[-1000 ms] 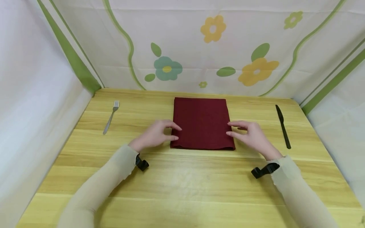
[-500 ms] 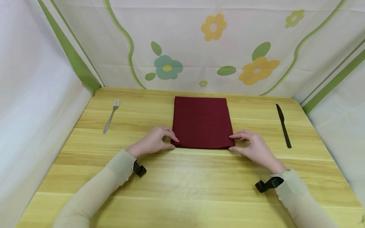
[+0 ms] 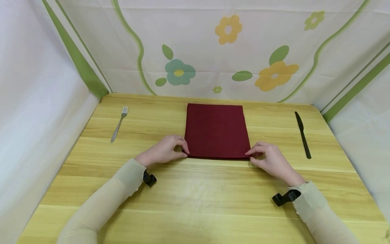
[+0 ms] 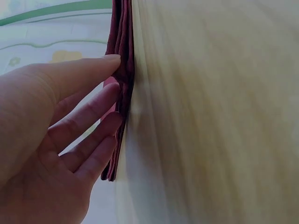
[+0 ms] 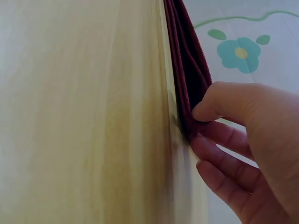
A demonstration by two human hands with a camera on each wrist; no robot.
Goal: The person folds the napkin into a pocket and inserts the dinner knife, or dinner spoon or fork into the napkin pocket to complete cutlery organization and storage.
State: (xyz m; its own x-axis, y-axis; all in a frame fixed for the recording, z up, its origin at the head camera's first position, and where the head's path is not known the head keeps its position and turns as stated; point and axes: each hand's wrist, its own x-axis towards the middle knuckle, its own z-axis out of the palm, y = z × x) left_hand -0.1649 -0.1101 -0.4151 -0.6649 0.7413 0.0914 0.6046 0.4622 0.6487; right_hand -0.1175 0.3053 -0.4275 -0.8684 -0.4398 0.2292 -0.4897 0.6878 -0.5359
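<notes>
A dark red cloth napkin (image 3: 216, 130), folded into a square of several layers, lies flat near the back of the wooden table. At its near left corner my left hand (image 3: 166, 149) pinches the edge between thumb and fingers. My right hand (image 3: 271, 159) pinches the near right corner in the same way. In the left wrist view the thumb lies against the stacked folds (image 4: 122, 51), fingers on the far side. The right wrist view shows the thumb at the opening between layers of the napkin (image 5: 189, 65), with fingers behind the corner.
To the left a silver fork (image 3: 119, 124) lies with tines away from me. A black knife (image 3: 303, 135) lies to the right. Behind the wooden table (image 3: 201, 203) hangs a white curtain (image 3: 201, 40) printed with flowers, and white cloth flanks both sides.
Both hands have slid toward me along the napkin's sides to its near corners. Their fingers have closed on the near edge, which now looks straighter.
</notes>
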